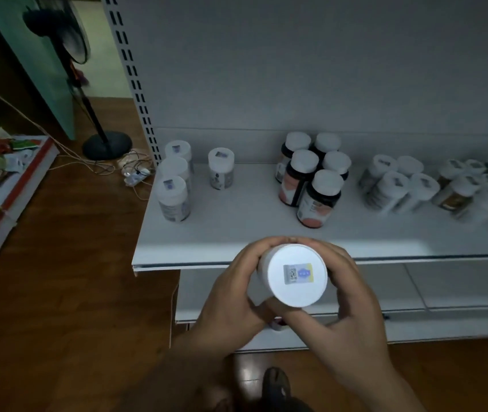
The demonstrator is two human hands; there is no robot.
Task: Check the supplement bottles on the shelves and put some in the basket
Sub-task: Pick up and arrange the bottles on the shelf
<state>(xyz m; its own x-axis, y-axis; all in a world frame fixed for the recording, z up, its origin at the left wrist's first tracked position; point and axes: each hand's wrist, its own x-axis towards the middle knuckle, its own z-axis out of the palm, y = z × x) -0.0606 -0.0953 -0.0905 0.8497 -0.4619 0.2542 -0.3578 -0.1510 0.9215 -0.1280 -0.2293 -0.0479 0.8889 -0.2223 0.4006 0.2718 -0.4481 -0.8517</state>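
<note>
white-capped bottle gripped by fingers of left hand and right hand.

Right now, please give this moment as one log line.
step: check | left hand, right hand: grip white-capped plastic bottle | where: before white metal shelf

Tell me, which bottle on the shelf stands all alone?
The white bottle between the left-end trio and the dark pink-labelled cluster. Every other bottle on the shelf stands bunched with neighbours; this one touches none.
</note>
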